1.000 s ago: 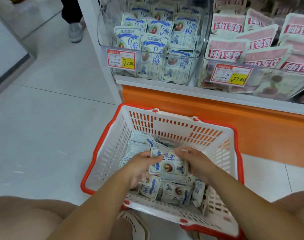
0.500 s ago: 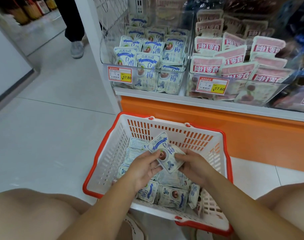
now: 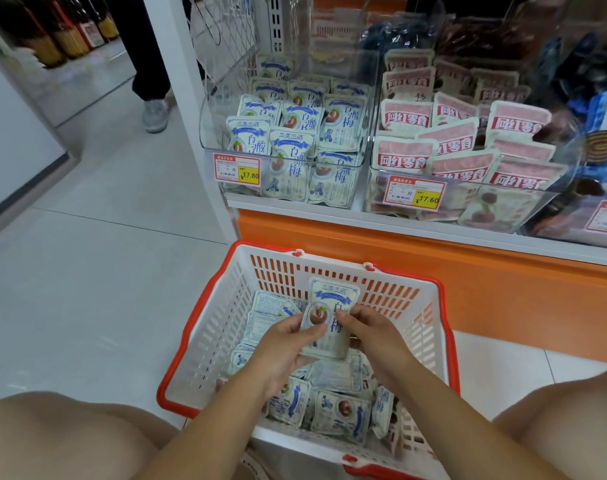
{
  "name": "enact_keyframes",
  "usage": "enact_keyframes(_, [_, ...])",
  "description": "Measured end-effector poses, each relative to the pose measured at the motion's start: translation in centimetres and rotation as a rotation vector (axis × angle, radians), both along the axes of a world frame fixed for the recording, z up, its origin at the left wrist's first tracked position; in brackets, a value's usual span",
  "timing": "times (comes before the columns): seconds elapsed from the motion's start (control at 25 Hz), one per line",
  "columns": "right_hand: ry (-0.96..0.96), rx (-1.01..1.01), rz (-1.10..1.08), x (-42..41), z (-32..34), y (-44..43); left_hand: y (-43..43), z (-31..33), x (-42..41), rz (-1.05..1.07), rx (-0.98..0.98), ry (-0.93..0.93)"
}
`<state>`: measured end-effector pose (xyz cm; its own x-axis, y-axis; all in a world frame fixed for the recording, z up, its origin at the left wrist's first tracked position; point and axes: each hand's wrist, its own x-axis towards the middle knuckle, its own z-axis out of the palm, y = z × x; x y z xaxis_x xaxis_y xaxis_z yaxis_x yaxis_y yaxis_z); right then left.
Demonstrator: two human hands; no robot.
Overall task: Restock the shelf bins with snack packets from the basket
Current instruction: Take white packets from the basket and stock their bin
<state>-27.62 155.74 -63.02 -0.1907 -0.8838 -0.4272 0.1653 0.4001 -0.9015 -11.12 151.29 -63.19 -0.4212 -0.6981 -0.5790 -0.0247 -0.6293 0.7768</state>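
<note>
Over the basket (image 3: 208, 334), I'm holding one blue-label packet (image 3: 333, 306) upright in both hands.
My left hand (image 3: 284, 344) and right hand (image 3: 374, 337) are pinching its lower half above the loose packets (image 3: 340, 410). I'm thinking it could slip from my fingertips or snag the basket's far rim while rising. Beyond the basket, the blue-label bin (image 3: 295, 159) is crowding at its front lip and looking roomier behind, and the pink-label bin (image 3: 468, 188) beside it is inviting a mix-up.

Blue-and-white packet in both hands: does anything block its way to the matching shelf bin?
Nothing visible does. The left hand and right hand hold the packet above the basket; the bin is open-topped behind its clear front wall.
</note>
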Motion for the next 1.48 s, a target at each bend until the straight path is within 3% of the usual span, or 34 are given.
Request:
enact_keyframes(0.28, [-0.029,-0.026,-0.002,-0.5,2.6,-1.1,-0.9,2.6,0.0,0.003,-0.085,-0.023])
enact_keyframes(0.48, [0.351,-0.17,0.066,-1.8,11.6,-3.3,-4.4,9.6,-0.2,-0.167,-0.318,-0.066])
enact_keyframes(0.64, [0.667,-0.347,0.086,-2.7,21.2,-7.2,-9.4,17.3,-0.4,-0.21,-0.723,-0.11])
enact_keyframes(0.76, [0.838,-0.476,-0.037,-4.2,25.6,-12.3,-14.7,20.2,-0.4,-0.034,-1.132,-0.393])
enact_keyframes(0.8, [0.921,-0.482,-0.046,-4.9,26.4,-14.6,-16.7,20.7,-0.4,-0.041,-1.266,-0.569])
enact_keyframes(0.88, [1.152,-0.36,0.07,-5.6,26.9,-18.9,-20.4,21.1,-0.8,-0.252,-1.435,-0.897])
enact_keyframes(1.0, [1.44,-0.163,0.319,-6.0,25.7,-24.0,-23.9,20.6,-2.1,-0.668,-1.423,-1.095])
enact_keyframes(1.12, [1.581,-0.015,0.426,-6.6,24.5,-26.7,-25.5,19.9,-3.1,-0.851,-1.344,-1.161])
enact_keyframes(1.36, [2.005,0.075,0.453,-6.0,23.0,-28.9,-25.9,19.8,-3.3,-0.88,-1.323,-1.213])
enact_keyframes(1.48, [2.062,0.052,0.445,-5.8,22.7,-28.7,-25.6,19.9,-3.3,-0.796,-1.317,-1.131])
